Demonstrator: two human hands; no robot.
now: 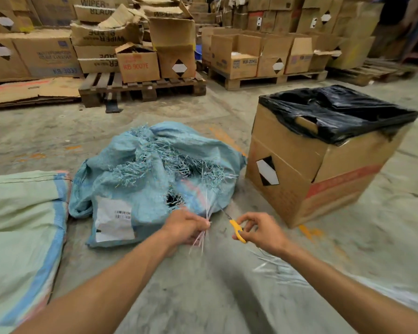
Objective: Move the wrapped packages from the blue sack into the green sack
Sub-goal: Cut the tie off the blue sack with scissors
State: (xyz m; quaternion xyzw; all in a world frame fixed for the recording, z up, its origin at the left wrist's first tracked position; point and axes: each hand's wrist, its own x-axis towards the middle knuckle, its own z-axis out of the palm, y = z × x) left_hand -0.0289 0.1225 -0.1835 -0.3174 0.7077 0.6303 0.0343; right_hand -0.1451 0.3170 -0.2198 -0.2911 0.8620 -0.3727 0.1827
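The blue woven sack (140, 169) lies on the concrete floor ahead of me, its mouth frayed into loose threads, a white label on its near side. A dark hole shows in its near edge. My left hand (187, 227) pinches a bundle of pale loose threads (206, 213) pulled from the sack. My right hand (260, 229) grips yellow-handled scissors (235, 229), blades pointing at the threads. The green sack (19, 237) lies flat at the left, with a blue stripe along its edge. No wrapped packages are visible.
A cardboard box lined with a black plastic bag (319, 150) stands right of the blue sack. Wooden pallets (140, 88) stacked with cardboard boxes fill the back. Flattened cardboard (32, 92) lies at the far left. Clear plastic scraps (280, 268) lie on the floor under my right arm.
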